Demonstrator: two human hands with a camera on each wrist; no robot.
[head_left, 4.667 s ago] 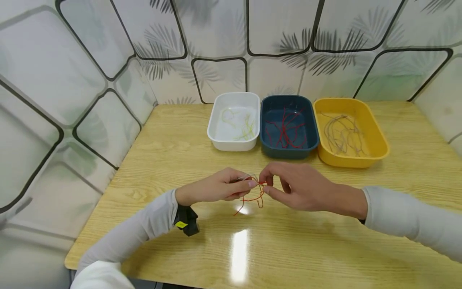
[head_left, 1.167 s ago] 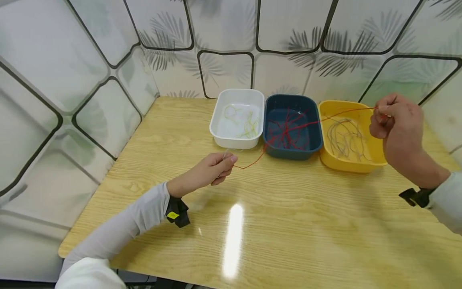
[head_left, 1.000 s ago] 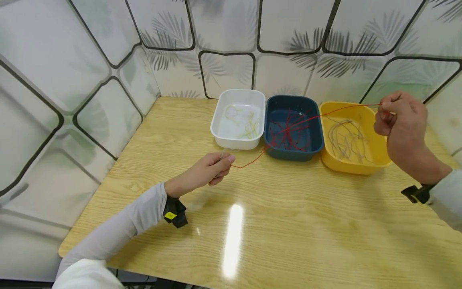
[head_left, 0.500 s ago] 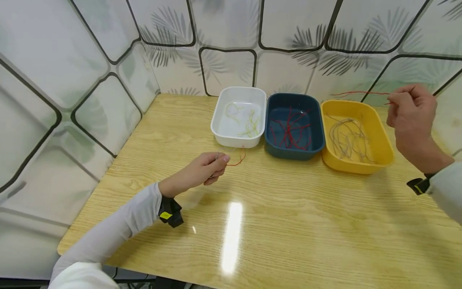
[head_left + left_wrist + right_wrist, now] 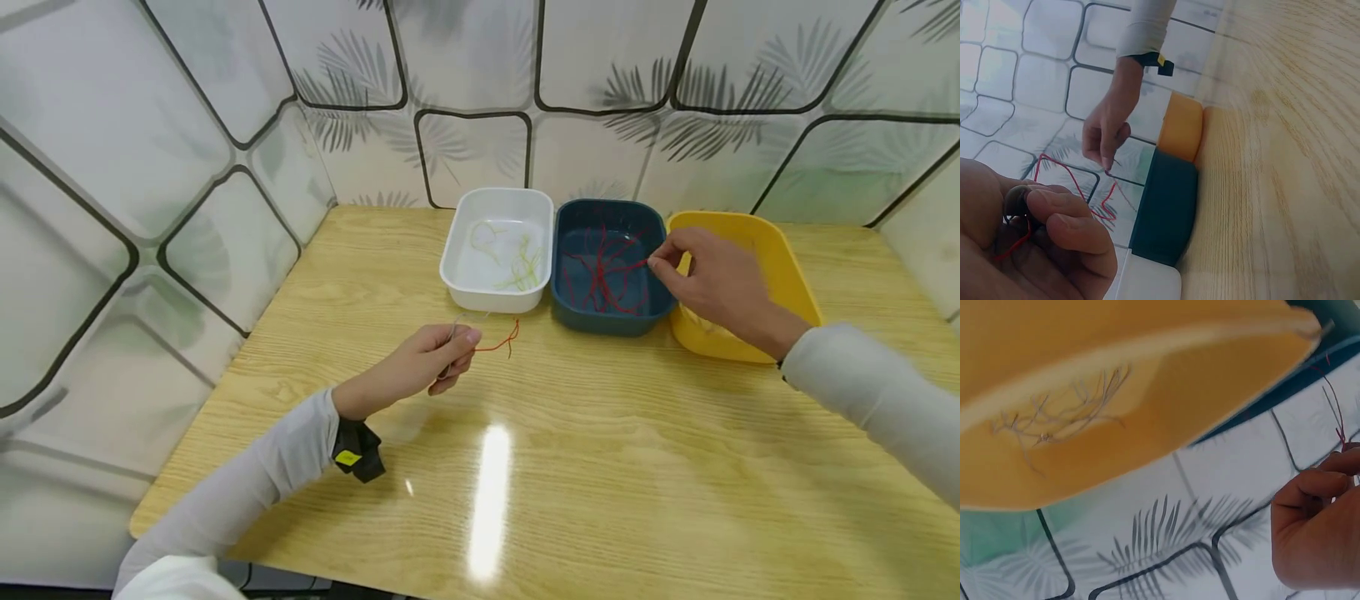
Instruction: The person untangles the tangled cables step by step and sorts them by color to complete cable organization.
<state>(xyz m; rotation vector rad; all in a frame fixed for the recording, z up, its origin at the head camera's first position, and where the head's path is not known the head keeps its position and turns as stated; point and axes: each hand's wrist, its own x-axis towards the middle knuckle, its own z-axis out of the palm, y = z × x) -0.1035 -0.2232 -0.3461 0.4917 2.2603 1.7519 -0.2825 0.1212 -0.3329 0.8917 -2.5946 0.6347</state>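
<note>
My left hand [image 5: 420, 367] is over the table in front of the white bin [image 5: 495, 300]. Between its thumb and curled fingers it holds thin wires: a red wire [image 5: 497, 344] juts out to the right with a kinked end, and a grey one loops above the fingers. My right hand [image 5: 720, 279] reaches across the yellow bin [image 5: 780, 250], thumb and forefinger pinching a red wire [image 5: 636, 265] over the dark blue bin [image 5: 609, 323]. Several red wires lie spread in that blue bin. The wire ends inside my left hand are hidden.
Grey wires [image 5: 1060, 419] lie in the yellow bin, and pale yellow-green wires [image 5: 525, 267] in the white one. The bins stand side by side near the patterned wall [image 5: 472, 158] on a wooden table [image 5: 637, 467].
Earlier both hands were together on a red-and-grey tangle. The right hand drew a red wire out to the right, free of the left hand's wires, then came back left over the blue bin.
</note>
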